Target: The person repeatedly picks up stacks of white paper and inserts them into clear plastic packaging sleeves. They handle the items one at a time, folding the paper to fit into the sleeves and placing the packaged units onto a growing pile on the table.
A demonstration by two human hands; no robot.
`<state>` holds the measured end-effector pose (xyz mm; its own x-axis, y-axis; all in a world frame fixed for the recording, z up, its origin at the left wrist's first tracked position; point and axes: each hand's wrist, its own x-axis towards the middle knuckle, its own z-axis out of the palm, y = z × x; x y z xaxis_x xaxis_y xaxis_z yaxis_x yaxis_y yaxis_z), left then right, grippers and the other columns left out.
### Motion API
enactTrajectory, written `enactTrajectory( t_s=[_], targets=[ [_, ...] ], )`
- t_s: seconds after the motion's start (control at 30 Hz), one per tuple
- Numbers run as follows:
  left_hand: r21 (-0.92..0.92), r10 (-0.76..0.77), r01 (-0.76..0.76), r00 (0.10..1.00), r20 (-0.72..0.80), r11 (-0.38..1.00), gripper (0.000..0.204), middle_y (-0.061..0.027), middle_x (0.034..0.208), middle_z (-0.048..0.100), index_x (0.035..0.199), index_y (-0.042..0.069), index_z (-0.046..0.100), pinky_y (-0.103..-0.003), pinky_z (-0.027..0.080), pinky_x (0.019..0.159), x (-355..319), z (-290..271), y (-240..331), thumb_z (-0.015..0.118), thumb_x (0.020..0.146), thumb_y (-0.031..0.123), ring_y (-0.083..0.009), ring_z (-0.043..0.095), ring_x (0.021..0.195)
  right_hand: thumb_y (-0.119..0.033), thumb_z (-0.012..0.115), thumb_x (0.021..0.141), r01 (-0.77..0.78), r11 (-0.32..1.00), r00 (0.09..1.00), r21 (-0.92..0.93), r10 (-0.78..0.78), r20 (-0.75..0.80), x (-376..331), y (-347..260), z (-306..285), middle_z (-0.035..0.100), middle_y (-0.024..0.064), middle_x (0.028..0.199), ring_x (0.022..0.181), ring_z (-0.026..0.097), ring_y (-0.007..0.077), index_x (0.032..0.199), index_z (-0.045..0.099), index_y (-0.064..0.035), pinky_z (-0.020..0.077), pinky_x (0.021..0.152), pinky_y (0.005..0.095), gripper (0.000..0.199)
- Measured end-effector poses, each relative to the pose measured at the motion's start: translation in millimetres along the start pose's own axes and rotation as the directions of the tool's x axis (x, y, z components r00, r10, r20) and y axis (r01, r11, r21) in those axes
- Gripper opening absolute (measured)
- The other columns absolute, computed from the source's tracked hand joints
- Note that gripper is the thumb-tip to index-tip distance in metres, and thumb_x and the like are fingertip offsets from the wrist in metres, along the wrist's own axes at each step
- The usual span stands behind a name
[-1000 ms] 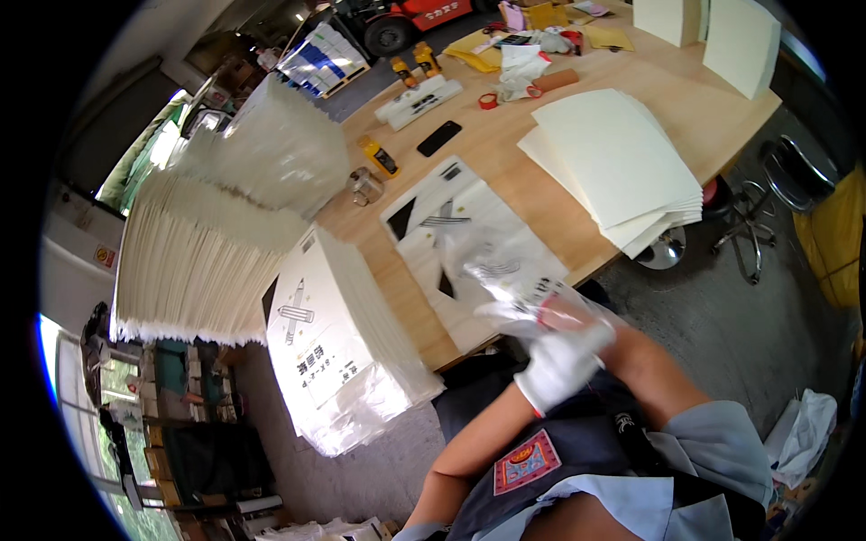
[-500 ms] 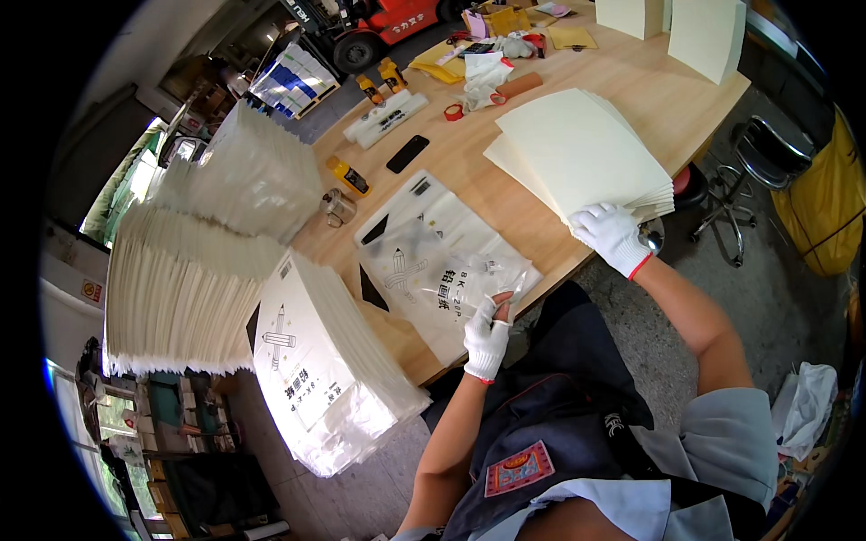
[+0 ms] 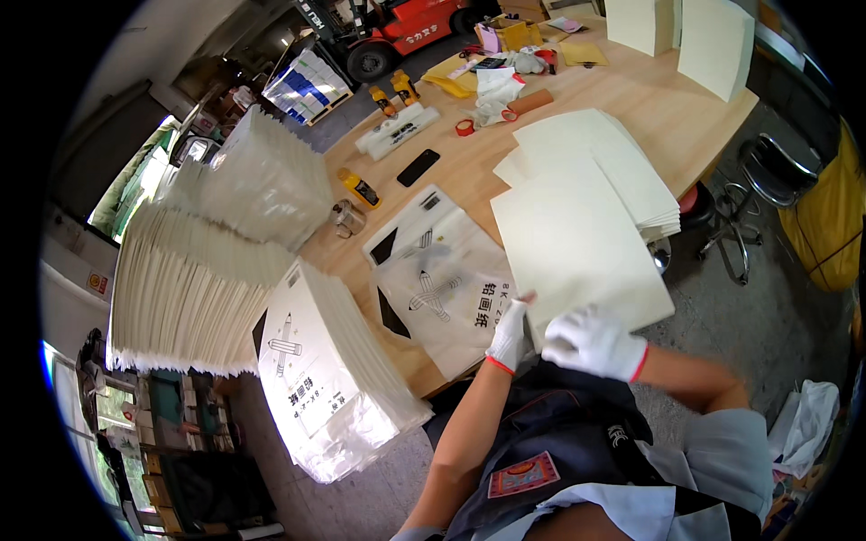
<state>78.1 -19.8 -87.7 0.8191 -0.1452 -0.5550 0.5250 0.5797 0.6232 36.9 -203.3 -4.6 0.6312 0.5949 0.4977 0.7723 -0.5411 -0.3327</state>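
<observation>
**Gloved hands lift a cream sheet over a printed bag**

Both white-gloved hands grip one cream paper sheet (image 3: 577, 252) at its near edge; the left hand (image 3: 508, 335) pinches the corner, the right hand (image 3: 593, 343) clasps beside it; the sheet hangs just above a flat printed plastic bag (image 3: 442, 288) on the wooden table (image 3: 469, 167); the paper stack (image 3: 604, 153) lies behind; it seems mid-lift, so sliding it in calls for an opened bag mouth.

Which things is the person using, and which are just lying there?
In use: left hand, right hand, cream paper pad, clear printed bag, paper stack.

Lying about: black phone, red tape roll, yellow bottles, office chair.
</observation>
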Motion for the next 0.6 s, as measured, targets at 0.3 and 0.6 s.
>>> enactTrajectory(
  t_s=[0.3, 0.6],
  targets=[
    [0.908, 0.216, -0.141, 0.975, 0.058, 0.395, 0.044, -0.0205, 0.1, 0.064, 0.125, -0.005, 0.046, -0.034, 0.053, 0.072, -85.9, 2.3, 70.4, 0.053, 0.084, 0.007, -0.0265, 0.066, 0.083, -0.026, 0.059, 0.09, -0.416, -0.181, 0.591, 0.891, 0.691, 0.417, -53.0, 86.9, 20.1, 0.06, 0.0119, 0.115, 0.111, 0.054, 0.0194, 0.111, 0.061, -0.0023, 0.0405, 0.098, 0.035, 0.031],
    [0.88, 0.263, -0.264, 0.885, 0.383, -0.395, 0.076, -0.0343, 0.121, 0.046, 0.132, -0.004, 0.03, -0.039, 0.053, 0.069, -86.9, 39.7, -28.3, 0.065, 0.072, 0.026, -0.0346, 0.065, 0.076, -0.038, 0.058, 0.088, -0.628, 0.484, 0.704, 0.61, 0.686, 0.181, -18.0, 30.3, 55.9, 0.066, 0.0156, 0.099, 0.094, 0.064, 0.0273, 0.111, 0.062, -0.0057, 0.047, 0.081, 0.0338, 0.04]
  ],
)
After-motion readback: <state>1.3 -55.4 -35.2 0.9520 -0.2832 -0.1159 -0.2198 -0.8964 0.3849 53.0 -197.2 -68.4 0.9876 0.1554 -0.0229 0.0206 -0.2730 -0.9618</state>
